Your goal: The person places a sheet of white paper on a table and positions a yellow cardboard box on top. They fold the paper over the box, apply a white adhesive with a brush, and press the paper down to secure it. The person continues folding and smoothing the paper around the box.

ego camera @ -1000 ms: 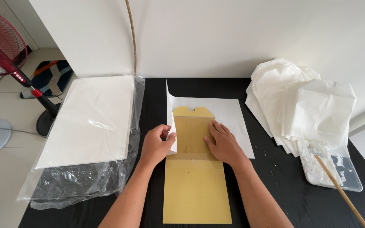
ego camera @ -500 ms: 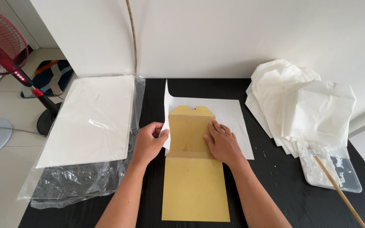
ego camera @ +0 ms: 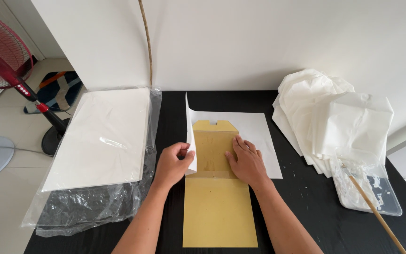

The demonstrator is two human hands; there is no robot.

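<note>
Head view of a black desk (ego camera: 301,207) set against a white wall. At centre lies a white paper sheet (ego camera: 254,134) with a long yellow-brown card template (ego camera: 219,207) laid over it, the notched top end of the card resting on the sheet and the lower end running toward the viewer. The left hand (ego camera: 171,164) pinches the sheet's left edge between thumb and fingers (ego camera: 186,157) and lifts it upright, curling it toward the card. The right hand (ego camera: 246,162) lies flat — fingers spread and unclenched, grasping nothing — pressing the card down onto the sheet. To the left, a stack of white paper (ego camera: 102,136) sits in an open clear plastic wrapper. To the right, a pile of folded white paper pieces (ego camera: 339,117) lies beside a shallow clear tray (ego camera: 381,197) — a thin wooden stick (ego camera: 377,214) rests across it. A red standing fan (ego camera: 5,61) stands on the floor at far left.
</note>
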